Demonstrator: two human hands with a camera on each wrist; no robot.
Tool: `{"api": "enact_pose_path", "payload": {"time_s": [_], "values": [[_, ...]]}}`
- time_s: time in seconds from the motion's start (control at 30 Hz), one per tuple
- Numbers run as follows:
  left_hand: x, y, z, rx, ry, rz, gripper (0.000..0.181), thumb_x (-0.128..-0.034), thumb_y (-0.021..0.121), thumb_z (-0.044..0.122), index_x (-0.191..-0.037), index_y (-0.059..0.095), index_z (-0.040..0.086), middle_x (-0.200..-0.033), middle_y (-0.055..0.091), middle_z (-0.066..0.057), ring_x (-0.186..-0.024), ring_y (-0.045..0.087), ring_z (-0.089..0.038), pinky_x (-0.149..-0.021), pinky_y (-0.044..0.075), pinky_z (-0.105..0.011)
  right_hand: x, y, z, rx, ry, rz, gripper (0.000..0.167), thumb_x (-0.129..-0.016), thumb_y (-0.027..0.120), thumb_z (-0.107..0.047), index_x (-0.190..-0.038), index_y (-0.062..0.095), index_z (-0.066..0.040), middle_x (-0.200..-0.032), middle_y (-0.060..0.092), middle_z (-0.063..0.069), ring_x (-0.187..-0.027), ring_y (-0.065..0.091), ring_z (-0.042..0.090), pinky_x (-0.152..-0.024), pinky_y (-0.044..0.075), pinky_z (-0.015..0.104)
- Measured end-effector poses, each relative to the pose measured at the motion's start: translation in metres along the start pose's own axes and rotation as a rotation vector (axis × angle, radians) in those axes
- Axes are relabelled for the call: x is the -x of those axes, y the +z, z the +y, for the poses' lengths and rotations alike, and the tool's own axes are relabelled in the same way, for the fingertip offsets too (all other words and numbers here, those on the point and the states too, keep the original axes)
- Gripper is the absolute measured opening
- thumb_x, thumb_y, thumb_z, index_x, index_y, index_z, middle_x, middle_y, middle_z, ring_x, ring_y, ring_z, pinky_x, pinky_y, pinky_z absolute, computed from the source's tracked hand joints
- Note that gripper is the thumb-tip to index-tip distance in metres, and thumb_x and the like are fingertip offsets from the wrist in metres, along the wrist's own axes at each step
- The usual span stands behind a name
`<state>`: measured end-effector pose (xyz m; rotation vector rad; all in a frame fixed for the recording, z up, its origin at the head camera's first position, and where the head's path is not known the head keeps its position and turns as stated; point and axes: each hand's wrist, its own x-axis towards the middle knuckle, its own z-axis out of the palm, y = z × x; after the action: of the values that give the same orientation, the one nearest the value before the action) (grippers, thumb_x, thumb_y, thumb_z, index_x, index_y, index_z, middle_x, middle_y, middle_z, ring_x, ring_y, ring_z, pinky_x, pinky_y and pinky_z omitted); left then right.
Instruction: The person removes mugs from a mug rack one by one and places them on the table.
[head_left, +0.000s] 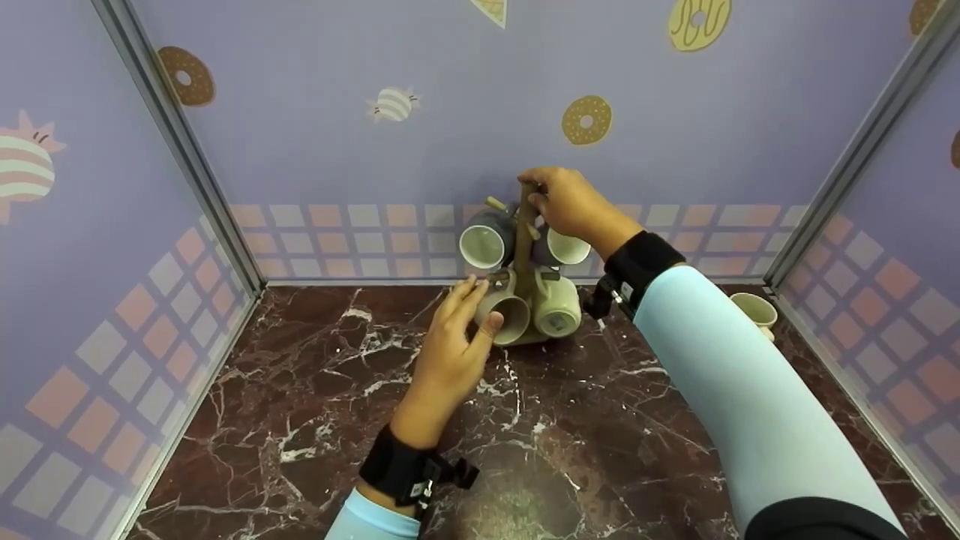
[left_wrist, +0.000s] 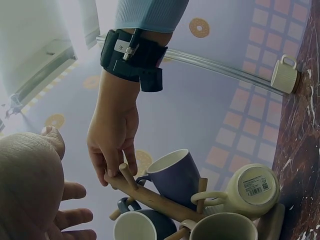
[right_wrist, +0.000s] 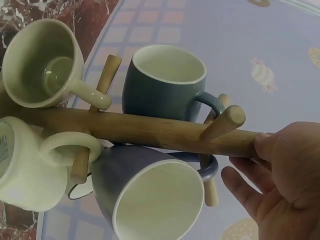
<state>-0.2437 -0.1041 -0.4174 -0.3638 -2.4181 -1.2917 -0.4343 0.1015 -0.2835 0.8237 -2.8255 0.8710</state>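
A wooden mug tree (head_left: pixel 525 255) stands near the back wall with several mugs hung on its pegs. My right hand (head_left: pixel 574 206) grips the top of its post, thumb and fingers round the wood (right_wrist: pixel 165 132). On the upper pegs hang a blue-grey mug (right_wrist: pixel 165 82) and a purple-blue mug (right_wrist: pixel 145 190). Lower down are a beige mug (head_left: pixel 504 319) at left and a cream mug (head_left: pixel 559 307) at right, its base showing. My left hand (head_left: pixel 450 352) is beside the beige mug, fingers spread and relaxed; whether it touches the mug is unclear.
Another cream mug (head_left: pixel 754 309) stands at the right, near the back corner of the dark red marbled tabletop (head_left: pixel 315 420). Patterned purple walls (head_left: pixel 300 135) enclose the back and both sides. Part of one more white, dark-rimmed mug (right_wrist: pixel 82 189) shows behind the tree in the right wrist view.
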Motion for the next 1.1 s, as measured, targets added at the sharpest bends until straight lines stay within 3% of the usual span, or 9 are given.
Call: {"api": "enact_pose_path", "payload": {"time_s": [0.17, 0.4, 0.5, 0.63, 0.7, 0.8, 0.87, 0.97, 1.1], "values": [[0.0, 0.001, 0.003, -0.018, -0.001, -0.013, 0.092, -0.109, 0.039, 0.081, -0.172, 0.05, 0.015, -0.186, 0.036, -0.009, -0.175, 0.03, -0.039, -0.14, 0.027, -0.071, -0.004, 0.0, -0.002, -0.008, 0.0, 0.002, 0.048, -0.118, 0.052, 0.0, -0.165, 0.056, -0.003, -0.136, 0.076, 0.026, -0.121, 0.076, 0.041, -0.103, 0.058, 0.045], [0.001, 0.002, 0.005, -0.044, -0.003, -0.028, 0.068, -0.1164, 0.059, 0.051, -0.172, 0.05, 0.013, -0.187, 0.035, -0.01, -0.175, 0.028, -0.04, -0.139, 0.027, -0.072, -0.003, 0.004, -0.008, -0.028, 0.004, 0.058, 0.045, -0.117, 0.051, 0.004, -0.16, 0.062, -0.001, -0.119, 0.08, 0.023, -0.104, 0.08, 0.038, -0.088, 0.056, 0.04], [0.002, 0.003, 0.004, -0.052, 0.005, -0.031, 0.069, -0.1162, 0.059, 0.052, -0.171, 0.051, 0.012, -0.185, 0.037, -0.013, -0.174, 0.03, -0.043, -0.139, 0.028, -0.072, -0.002, 0.006, -0.009, -0.007, 0.008, 0.067, 0.044, -0.116, 0.05, 0.004, -0.158, 0.063, -0.002, -0.11, 0.082, 0.023, -0.098, 0.081, 0.038, -0.084, 0.057, 0.036], [0.0, 0.004, 0.003, -0.055, 0.018, -0.041, 0.075, -0.1157, 0.055, 0.06, -0.172, 0.049, 0.011, -0.184, 0.038, -0.016, -0.173, 0.03, -0.046, -0.139, 0.028, -0.073, -0.002, 0.008, -0.011, 0.009, 0.005, 0.078, 0.044, -0.117, 0.05, 0.003, -0.159, 0.063, -0.003, -0.097, 0.082, 0.022, -0.083, 0.081, 0.038, -0.068, 0.055, 0.029], [0.0, 0.005, 0.003, -0.055, 0.012, -0.044, 0.076, -0.1156, 0.055, 0.06, -0.173, 0.048, 0.011, -0.185, 0.038, -0.015, -0.174, 0.029, -0.045, -0.139, 0.027, -0.073, -0.003, 0.008, -0.011, 0.015, 0.006, 0.084, 0.044, -0.117, 0.051, 0.003, -0.159, 0.064, -0.003, -0.098, 0.082, 0.022, -0.083, 0.081, 0.038, -0.074, 0.061, 0.03], [0.002, 0.006, 0.005, -0.059, -0.002, -0.048, 0.073, -0.1162, 0.057, 0.056, -0.173, 0.047, 0.012, -0.185, 0.037, -0.013, -0.175, 0.028, -0.043, -0.139, 0.027, -0.074, -0.003, 0.009, -0.011, 0.025, 0.001, 0.081, 0.043, -0.117, 0.051, 0.003, -0.158, 0.064, -0.001, -0.099, 0.082, 0.022, -0.086, 0.082, 0.04, -0.1, 0.066, 0.037], [0.003, 0.008, 0.006, -0.063, -0.001, -0.054, 0.071, -0.1164, 0.057, 0.054, -0.173, 0.047, 0.012, -0.186, 0.037, -0.012, -0.175, 0.029, -0.042, -0.138, 0.028, -0.075, -0.001, 0.009, -0.011, 0.037, -0.007, 0.08, 0.042, -0.117, 0.051, 0.004, -0.157, 0.064, 0.0, -0.098, 0.082, 0.024, -0.088, 0.082, 0.04, -0.117, 0.061, 0.044], [0.003, 0.009, 0.006, -0.066, 0.003, -0.065, 0.072, -0.1164, 0.056, 0.055, -0.174, 0.046, 0.014, -0.186, 0.036, -0.01, -0.175, 0.029, -0.041, -0.138, 0.028, -0.075, 0.0, 0.009, -0.012, 0.049, -0.018, 0.086, 0.041, -0.116, 0.051, 0.005, -0.155, 0.065, 0.001, -0.094, 0.082, 0.024, -0.09, 0.083, 0.039, -0.125, 0.057, 0.045], [0.003, 0.01, 0.006, -0.071, -0.007, -0.07, 0.076, -0.1154, 0.052, 0.063, -0.174, 0.046, 0.015, -0.187, 0.035, -0.008, -0.175, 0.029, -0.04, -0.138, 0.029, -0.075, -0.001, 0.009, -0.014, 0.086, -0.017, 0.101, 0.04, -0.114, 0.054, 0.005, -0.151, 0.068, 0.002, -0.102, 0.084, 0.023, -0.11, 0.083, 0.038, -0.126, 0.056, 0.047]]}}
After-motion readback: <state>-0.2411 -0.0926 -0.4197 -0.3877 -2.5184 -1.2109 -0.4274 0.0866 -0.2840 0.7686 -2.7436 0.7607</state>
